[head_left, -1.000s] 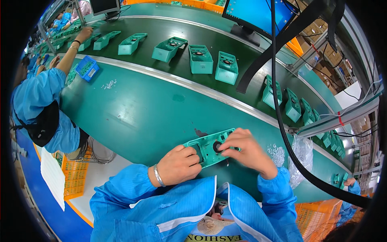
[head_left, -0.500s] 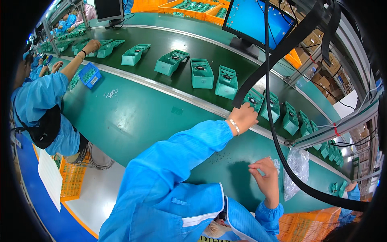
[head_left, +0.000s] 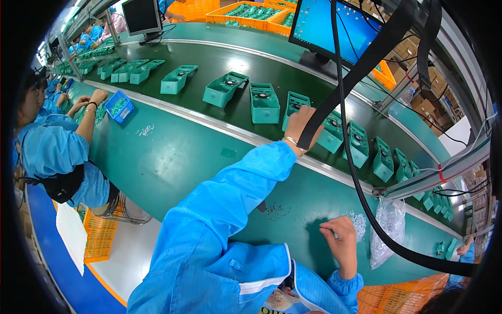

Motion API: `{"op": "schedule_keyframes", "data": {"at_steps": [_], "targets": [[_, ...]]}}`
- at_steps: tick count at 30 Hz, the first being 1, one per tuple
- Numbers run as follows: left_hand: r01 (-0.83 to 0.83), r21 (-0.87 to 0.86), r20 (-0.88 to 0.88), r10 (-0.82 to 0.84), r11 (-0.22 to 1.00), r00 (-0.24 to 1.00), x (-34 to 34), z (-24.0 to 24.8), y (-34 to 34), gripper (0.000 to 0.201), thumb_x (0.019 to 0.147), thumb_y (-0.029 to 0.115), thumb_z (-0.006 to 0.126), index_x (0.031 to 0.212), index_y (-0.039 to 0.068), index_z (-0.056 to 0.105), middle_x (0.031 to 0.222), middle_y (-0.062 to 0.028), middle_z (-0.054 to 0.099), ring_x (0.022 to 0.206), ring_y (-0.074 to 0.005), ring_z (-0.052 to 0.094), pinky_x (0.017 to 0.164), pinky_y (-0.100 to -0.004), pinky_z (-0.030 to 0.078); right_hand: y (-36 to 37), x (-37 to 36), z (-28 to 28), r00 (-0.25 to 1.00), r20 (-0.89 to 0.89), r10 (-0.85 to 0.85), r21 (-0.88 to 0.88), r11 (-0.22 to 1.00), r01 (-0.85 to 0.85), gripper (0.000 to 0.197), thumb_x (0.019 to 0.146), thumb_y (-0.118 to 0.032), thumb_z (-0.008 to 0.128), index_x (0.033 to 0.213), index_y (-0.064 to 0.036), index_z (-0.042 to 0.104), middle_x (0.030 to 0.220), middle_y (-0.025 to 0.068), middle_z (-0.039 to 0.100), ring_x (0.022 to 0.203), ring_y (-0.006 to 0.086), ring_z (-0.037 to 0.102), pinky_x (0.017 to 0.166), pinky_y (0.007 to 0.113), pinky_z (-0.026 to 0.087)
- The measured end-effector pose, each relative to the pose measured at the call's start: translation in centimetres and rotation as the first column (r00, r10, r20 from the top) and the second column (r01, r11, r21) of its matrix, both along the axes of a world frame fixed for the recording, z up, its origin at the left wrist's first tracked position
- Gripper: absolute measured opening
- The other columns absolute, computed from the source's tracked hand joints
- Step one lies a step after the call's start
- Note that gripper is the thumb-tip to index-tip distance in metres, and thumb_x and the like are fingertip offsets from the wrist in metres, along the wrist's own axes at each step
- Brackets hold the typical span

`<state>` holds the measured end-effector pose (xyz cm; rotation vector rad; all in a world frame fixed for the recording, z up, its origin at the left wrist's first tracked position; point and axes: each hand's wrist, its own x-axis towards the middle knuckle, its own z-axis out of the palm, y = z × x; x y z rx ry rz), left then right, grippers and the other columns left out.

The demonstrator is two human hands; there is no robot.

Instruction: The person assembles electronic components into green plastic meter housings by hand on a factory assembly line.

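My left hand (head_left: 302, 127) reaches over the near edge of the dark green belt, its fingers bent on the near end of a green plastic housing (head_left: 296, 99) with a round black part in it. A black strap crosses this hand and hides some of its fingers. Lower right, my right hand (head_left: 342, 242) hovers above the green table (head_left: 183, 162), thumb and fingertips pinched together; whatever lies between them is too small to make out. Beside it lies a pile of small clear pieces (head_left: 358, 225). Tiny dark pieces (head_left: 275, 210) are scattered to its left.
More green housings (head_left: 265, 104) line the belt (head_left: 209, 60) both ways. A black cable (head_left: 361, 196) and the strap (head_left: 361, 68) hang across the right side. A clear plastic bag (head_left: 388, 233) lies right. At left a co-worker (head_left: 57, 146) works by a blue bin (head_left: 119, 106).
My left hand has moved left and up, from one housing to the neighbouring one. The right hand stays pinched near the clear pieces. The co-worker's hand has drawn back from the belt.
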<state>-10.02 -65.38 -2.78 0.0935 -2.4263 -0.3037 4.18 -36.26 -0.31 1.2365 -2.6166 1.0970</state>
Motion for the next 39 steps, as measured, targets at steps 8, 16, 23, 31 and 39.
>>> {"op": "schedule_keyframes", "data": {"at_steps": [8,16,23,31,39], "targets": [[-0.048,0.057,0.115,0.042,0.997,0.992,1.2,-1.1,-1.6,0.021,0.085,0.025,0.076,0.095,0.007,0.072,0.087,-0.0133,0.068,0.084,-0.0331,0.068,0.066,-0.0459,0.056,-0.6,1.1,0.5,0.998,-0.057,0.042,0.013,0.999,-0.041,0.014,0.074,-0.005,0.081,0.087,-0.0043,0.076,0.082,0.009,0.069,0.082,0.0307,0.063,0.074,0.042,0.047],[-0.046,-0.134,0.039,0.051,0.99,0.998,3.4,-0.1,-4.0,0.024,0.086,0.033,0.074,0.099,0.014,0.077,0.112,-0.0101,0.068,0.118,-0.0345,0.055,0.096,-0.0523,0.043,1.2,2.3,0.4,0.998,-0.059,-0.024,0.096,0.995,0.03,0.014,0.074,-0.001,0.081,0.086,-0.0034,0.076,0.083,0.0106,0.069,0.084,0.0303,0.064,0.076,0.04,0.049],[-0.107,-0.106,0.289,0.133,0.989,0.948,3.8,0.6,-5.5,0.024,0.085,0.038,0.071,0.096,0.02,0.083,0.111,-0.0068,0.065,0.11,-0.0338,0.06,0.101,-0.0516,0.038,1.1,3.1,0.3,0.999,-0.042,-0.005,0.092,0.996,0.009,0.015,0.073,-0.003,0.082,0.087,-0.0039,0.076,0.083,0.0111,0.069,0.083,0.0311,0.064,0.076,0.041,0.049],[0.077,-0.195,0.432,0.015,0.978,0.902,6.1,1.4,-8.2,0.038,0.091,0.051,0.067,0.102,0.017,0.08,0.111,-0.0069,0.067,0.108,-0.031,0.064,0.097,-0.0492,0.043,2.5,3.2,-1.4,0.998,-0.058,-0.013,0.076,0.997,0.017,0.009,0.077,0.0,0.075,0.082,-0.0011,0.068,0.083,0.012,0.066,0.084,0.0349,0.063,0.075,0.044,0.047],[0.389,-0.135,0.374,-0.317,0.911,0.872,12.5,1.6,-12.8,0.034,0.089,0.041,0.072,0.094,0.007,0.068,0.095,-0.012,0.062,0.097,-0.0353,0.058,0.087,-0.0477,0.049,1.1,3.2,-0.6,0.996,-0.092,0.008,0.062,0.998,-0.002,0.011,0.077,-0.007,0.079,0.086,-0.0053,0.072,0.08,0.0093,0.065,0.082,0.0324,0.062,0.073,0.043,0.047]]}}
